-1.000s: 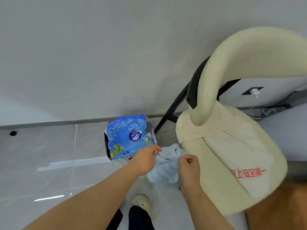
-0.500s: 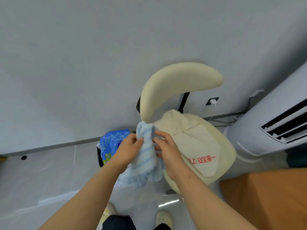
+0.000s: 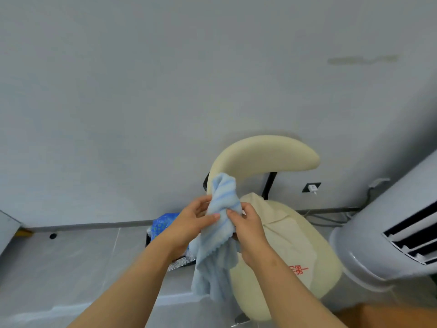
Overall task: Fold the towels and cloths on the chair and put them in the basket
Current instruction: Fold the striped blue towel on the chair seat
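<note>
I've brought the blue striped towel [image 3: 220,204] up from down by the basket [image 3: 182,263]; it's now raised in front of the chair [image 3: 264,155], tail hanging loose. My left hand [image 3: 189,223] and right hand [image 3: 248,229] both pinch its bunched middle. No fold yet, I judge: I need the corners first. The cream cloth [image 3: 283,233] waits on the seat.

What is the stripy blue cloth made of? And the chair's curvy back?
The stripy blue cloth looks like soft microfibre or terry: fuzzy surface, limp folds, a wavy edge. The chair's curvy back looks padded, with a smooth matte cream cover, maybe faux leather; no weave shows.
</note>
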{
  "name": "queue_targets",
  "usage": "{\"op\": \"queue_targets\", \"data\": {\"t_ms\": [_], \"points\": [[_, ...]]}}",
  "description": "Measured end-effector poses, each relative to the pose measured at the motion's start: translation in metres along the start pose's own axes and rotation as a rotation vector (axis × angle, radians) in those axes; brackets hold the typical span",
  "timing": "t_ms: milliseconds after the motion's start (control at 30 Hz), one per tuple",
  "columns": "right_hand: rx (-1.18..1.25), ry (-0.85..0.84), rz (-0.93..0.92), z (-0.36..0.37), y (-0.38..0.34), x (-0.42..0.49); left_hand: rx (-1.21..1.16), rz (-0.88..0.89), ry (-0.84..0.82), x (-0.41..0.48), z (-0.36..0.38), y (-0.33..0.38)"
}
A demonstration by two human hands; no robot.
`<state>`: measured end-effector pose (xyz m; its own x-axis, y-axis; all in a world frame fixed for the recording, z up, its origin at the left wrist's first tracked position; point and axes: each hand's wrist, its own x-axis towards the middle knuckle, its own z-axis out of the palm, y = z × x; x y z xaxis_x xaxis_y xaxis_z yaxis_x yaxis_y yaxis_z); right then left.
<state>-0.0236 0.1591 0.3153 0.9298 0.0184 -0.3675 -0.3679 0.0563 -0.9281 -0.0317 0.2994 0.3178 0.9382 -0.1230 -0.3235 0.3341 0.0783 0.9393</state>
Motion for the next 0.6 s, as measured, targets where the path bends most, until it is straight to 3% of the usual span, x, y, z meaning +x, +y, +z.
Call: {"op": "queue_targets", "data": {"t_ms": [67, 267, 433, 600], "points": [[0.056, 0.012, -0.006, -0.007, -0.01, 0.003, 0.158, 0.018, -0.029, 0.006, 0.007, 0.004], [0.134, 0.024, -0.007, -0.052, -0.014, 0.018, 0.336, 0.067, 0.189, 0.033, 0.048, 0.006], [0.178, -0.113, 0.021, -0.102, -0.02, 0.043, 0.198, -0.006, 0.292, 0.072, 0.101, -0.001], [-0.055, -0.268, 0.047, -0.177, -0.022, 0.078, 0.058, -0.101, 0.416, 0.114, 0.168, -0.021]]}}
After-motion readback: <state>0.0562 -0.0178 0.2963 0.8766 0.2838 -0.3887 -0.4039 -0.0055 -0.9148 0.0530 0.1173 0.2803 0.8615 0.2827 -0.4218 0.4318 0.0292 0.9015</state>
